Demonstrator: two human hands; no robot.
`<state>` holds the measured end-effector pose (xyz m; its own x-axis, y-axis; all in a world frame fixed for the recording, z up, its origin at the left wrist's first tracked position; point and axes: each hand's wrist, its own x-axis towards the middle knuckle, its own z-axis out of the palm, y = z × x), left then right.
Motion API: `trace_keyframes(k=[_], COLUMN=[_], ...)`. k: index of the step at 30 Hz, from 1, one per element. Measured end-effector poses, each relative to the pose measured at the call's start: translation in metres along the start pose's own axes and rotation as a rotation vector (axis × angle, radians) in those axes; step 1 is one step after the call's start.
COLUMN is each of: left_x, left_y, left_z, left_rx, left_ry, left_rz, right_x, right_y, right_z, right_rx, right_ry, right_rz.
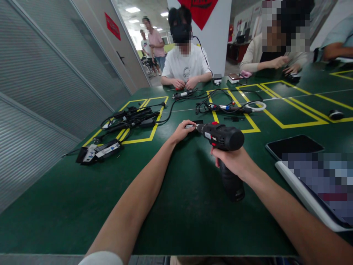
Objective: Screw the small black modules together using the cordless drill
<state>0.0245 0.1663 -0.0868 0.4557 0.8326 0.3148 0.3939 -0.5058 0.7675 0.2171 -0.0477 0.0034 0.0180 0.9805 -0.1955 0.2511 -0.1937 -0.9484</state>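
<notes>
My right hand [230, 158] is wrapped round the grip of a black cordless drill [224, 136] with red accents. The drill is held nearly level above the green table, its chuck pointing left. At its tip, my left hand [182, 131] rests on the table with fingers closed over a small piece with a pale face [189, 126], mostly hidden by the fingers. A flat black part [198, 122] lies just behind these fingertips. Whether the bit touches the piece cannot be made out.
Tangled black cables and adapters [138, 119] lie left, with black labelled boxes [107, 149] nearer. Pen-like corded tools [228, 108] lie beyond the drill. A phone [295, 145] and a tablet [298, 191] are on the right. Two people sit across the green table [179, 206].
</notes>
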Motion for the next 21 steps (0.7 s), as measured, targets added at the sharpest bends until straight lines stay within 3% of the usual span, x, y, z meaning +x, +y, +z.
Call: trace_keyframes(k=[21], left_x=[0.0009], left_y=[-0.0011], left_z=[0.0015], left_rx=[-0.004], left_ry=[-0.018], left_rz=[-0.015], right_x=[0.0014], right_y=[0.0061], right_z=[0.003], right_rx=[0.018], right_ry=[-0.003], right_rz=[-0.053])
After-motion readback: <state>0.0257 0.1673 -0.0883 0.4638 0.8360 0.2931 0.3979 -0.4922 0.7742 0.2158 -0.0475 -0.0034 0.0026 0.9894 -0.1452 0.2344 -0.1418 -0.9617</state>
